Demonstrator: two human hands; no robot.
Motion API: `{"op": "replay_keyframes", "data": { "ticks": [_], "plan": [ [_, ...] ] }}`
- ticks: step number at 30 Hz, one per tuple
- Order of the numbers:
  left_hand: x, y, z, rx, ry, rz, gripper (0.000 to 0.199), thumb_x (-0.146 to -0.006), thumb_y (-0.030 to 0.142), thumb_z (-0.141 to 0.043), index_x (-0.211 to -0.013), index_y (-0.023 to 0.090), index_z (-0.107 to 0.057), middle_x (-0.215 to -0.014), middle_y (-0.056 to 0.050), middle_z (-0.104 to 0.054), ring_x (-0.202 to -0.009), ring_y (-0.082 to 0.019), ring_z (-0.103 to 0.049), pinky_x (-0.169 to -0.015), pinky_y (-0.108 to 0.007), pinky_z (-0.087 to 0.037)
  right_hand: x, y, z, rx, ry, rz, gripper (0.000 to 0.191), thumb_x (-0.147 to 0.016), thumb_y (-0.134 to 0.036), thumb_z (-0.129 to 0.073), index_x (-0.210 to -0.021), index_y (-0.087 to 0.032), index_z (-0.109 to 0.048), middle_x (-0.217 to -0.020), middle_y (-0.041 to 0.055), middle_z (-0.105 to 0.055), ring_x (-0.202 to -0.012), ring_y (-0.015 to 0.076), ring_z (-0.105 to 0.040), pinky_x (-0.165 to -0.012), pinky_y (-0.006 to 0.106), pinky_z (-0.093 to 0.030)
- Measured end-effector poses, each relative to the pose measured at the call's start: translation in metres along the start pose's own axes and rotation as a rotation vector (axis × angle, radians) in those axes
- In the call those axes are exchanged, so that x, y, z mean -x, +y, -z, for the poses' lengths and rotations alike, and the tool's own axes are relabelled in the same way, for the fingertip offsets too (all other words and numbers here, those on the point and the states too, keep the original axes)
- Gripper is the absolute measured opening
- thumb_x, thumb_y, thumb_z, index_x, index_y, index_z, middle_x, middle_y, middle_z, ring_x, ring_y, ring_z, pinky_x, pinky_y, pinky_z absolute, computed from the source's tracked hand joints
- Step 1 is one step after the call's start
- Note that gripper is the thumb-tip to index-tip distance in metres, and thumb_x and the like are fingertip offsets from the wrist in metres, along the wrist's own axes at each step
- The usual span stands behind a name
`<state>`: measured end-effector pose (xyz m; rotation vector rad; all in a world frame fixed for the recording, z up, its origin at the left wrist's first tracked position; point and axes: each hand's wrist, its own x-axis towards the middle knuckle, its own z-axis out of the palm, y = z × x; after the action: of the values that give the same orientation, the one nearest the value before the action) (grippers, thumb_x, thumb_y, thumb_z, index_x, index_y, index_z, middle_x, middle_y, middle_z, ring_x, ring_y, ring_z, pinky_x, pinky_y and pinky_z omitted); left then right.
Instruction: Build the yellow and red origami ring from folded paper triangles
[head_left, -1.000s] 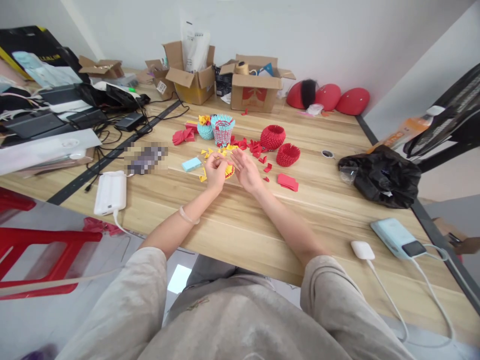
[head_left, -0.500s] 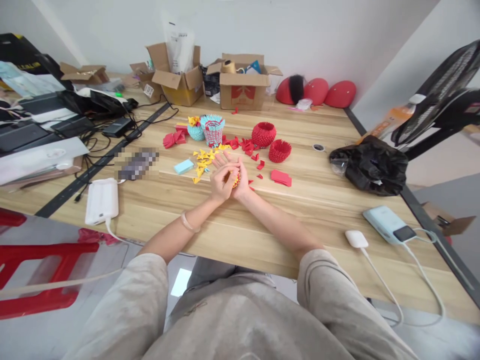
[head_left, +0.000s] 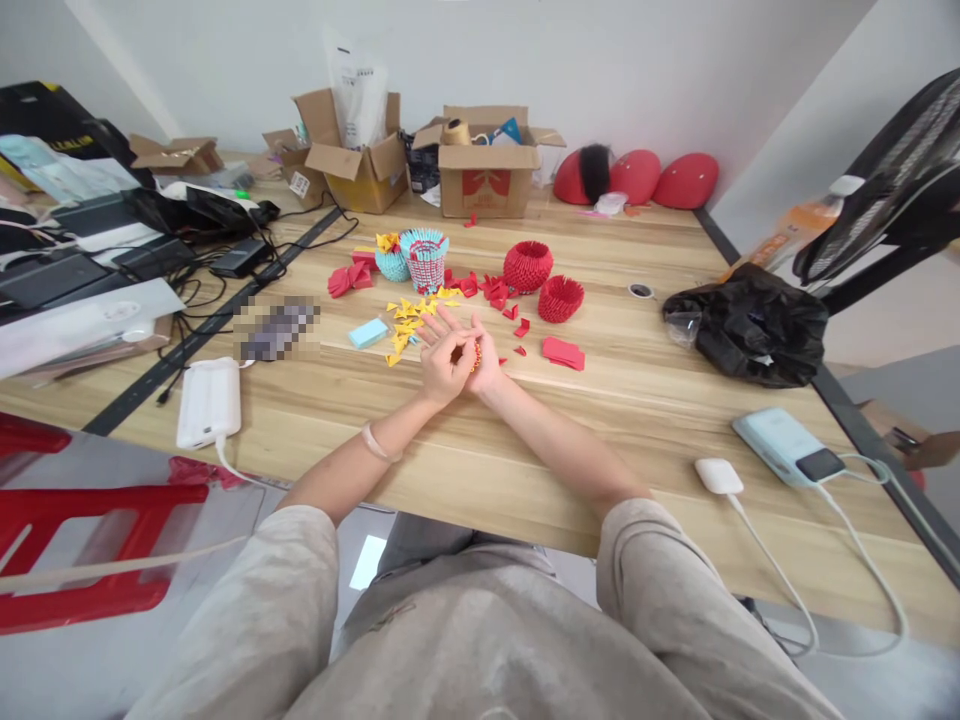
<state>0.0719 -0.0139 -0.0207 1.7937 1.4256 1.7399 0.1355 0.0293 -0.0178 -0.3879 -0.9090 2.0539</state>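
Note:
A small red and yellow folded-paper piece (head_left: 477,356) is between my two hands, mostly hidden by them. My left hand (head_left: 444,370) curls around its near side, thumb and fingertips bent against it. Palm up, my right hand (head_left: 487,362) cradles the piece from the right, its fingers stretched out behind my left hand. Yellow folded paper triangles (head_left: 405,327) lie scattered just beyond my hands. Red folded paper pieces (head_left: 495,291) are farther back. To the right stand two red folded-paper bowls, a rounder one (head_left: 528,267) and a smaller one (head_left: 561,299).
Behind the triangles stand a blue and red paper vase (head_left: 425,262) and a blue paper pot (head_left: 391,262). Blue slips (head_left: 368,333) and red slips (head_left: 563,353) flank my hands. A white power bank (head_left: 209,402), a black bag (head_left: 757,325) and cardboard boxes (head_left: 484,175) surround this area.
My right hand's fingers have spread a little more, and less of the red and yellow paper piece shows between my hands. The view has shifted slightly.

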Motion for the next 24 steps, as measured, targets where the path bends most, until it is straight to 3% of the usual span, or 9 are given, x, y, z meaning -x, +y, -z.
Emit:
{"op": "replay_keyframes", "data": {
  "ticks": [5, 10, 13, 16, 19, 24],
  "plan": [
    [0.004, -0.003, -0.003, -0.037, -0.060, -0.038, 0.011, -0.081, 0.021, -0.054, -0.082, 0.022, -0.065, -0.101, -0.006, -0.071, -0.096, -0.019, -0.065, -0.089, -0.031, -0.045, 0.003, 0.005, 0.000, -0.071, 0.044, 0.020, 0.064, -0.074, -0.070, -0.032, -0.113, -0.026, -0.057, -0.110, 0.0063, -0.066, -0.116, 0.0259, -0.053, -0.095, 0.047, -0.043],
    [0.002, -0.007, -0.006, 0.093, -0.112, 0.031, 0.009, -0.082, 0.022, -0.053, -0.080, 0.022, -0.062, -0.102, -0.006, -0.070, -0.103, -0.019, -0.062, -0.095, -0.033, -0.042, -0.001, 0.004, 0.007, -0.062, 0.077, -0.026, 0.065, -0.072, -0.073, -0.034, -0.108, -0.024, -0.057, -0.104, 0.0077, -0.068, -0.111, 0.0268, -0.056, -0.092, 0.049, -0.044],
    [-0.002, -0.011, -0.010, 0.174, -0.051, 0.105, 0.012, -0.084, 0.024, -0.050, -0.077, 0.022, -0.060, -0.097, -0.005, -0.068, -0.098, -0.018, -0.061, -0.093, -0.033, -0.044, -0.005, 0.001, 0.012, -0.088, 0.132, -0.045, 0.065, -0.074, -0.073, -0.031, -0.108, -0.022, -0.055, -0.100, 0.0090, -0.069, -0.107, 0.0263, -0.058, -0.089, 0.048, -0.046],
    [-0.005, -0.014, -0.011, 0.106, 0.013, 0.046, 0.009, -0.080, 0.022, -0.053, -0.073, 0.022, -0.059, -0.091, -0.005, -0.063, -0.097, -0.020, -0.057, -0.095, -0.034, -0.042, -0.004, -0.004, 0.013, -0.122, 0.194, 0.003, 0.060, -0.082, -0.065, -0.027, -0.114, -0.022, -0.052, -0.103, 0.0077, -0.068, -0.107, 0.0229, -0.059, -0.092, 0.045, -0.045],
    [-0.006, -0.015, -0.011, 0.020, -0.018, -0.034, 0.014, -0.081, 0.021, -0.050, -0.089, 0.021, -0.062, -0.098, -0.007, -0.062, -0.102, -0.022, -0.054, -0.097, -0.036, -0.040, -0.002, -0.006, 0.010, -0.067, 0.205, 0.057, 0.055, -0.086, -0.057, -0.026, -0.123, -0.023, -0.047, -0.111, 0.0062, -0.065, -0.110, 0.0207, -0.058, -0.096, 0.044, -0.043],
    [-0.005, -0.021, -0.013, 0.066, -0.007, 0.016, 0.030, -0.088, 0.033, -0.043, -0.105, 0.019, -0.063, -0.118, -0.011, -0.059, -0.116, -0.022, -0.050, -0.105, -0.039, -0.035, -0.001, -0.008, 0.001, -0.002, 0.275, 0.183, 0.052, -0.089, -0.051, -0.026, -0.131, -0.024, -0.042, -0.124, 0.0055, -0.059, -0.120, 0.0182, -0.051, -0.102, 0.042, -0.038]
  ]
}}
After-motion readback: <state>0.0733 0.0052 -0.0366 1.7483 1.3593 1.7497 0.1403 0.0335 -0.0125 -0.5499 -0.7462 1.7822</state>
